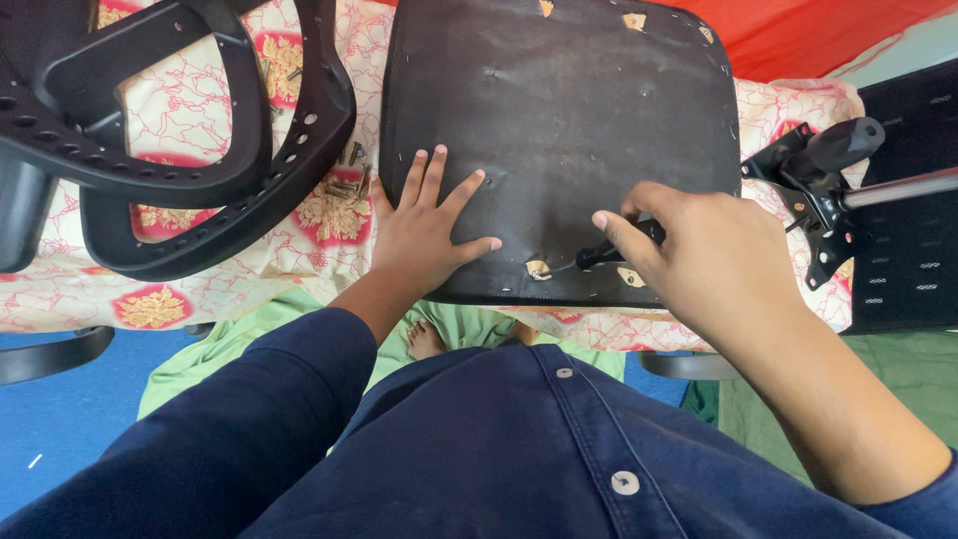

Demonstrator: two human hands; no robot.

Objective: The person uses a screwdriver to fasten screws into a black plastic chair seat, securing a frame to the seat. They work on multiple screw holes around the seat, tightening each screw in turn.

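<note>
Screwdriver (pixel 599 256) lies level on the seat base (pixel 559 120), tip pointing left at a hole; right hand (pixel 699 250) grips it, left hand (pixel 424 235) pressing flat, fingers spread.

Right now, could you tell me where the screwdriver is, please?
In the head view, the screwdriver is in the right hand, its tip at a hole near the front edge of the black seat base, right of the left hand.

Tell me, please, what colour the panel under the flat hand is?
Black seat panel, clearest in the head view.
</note>
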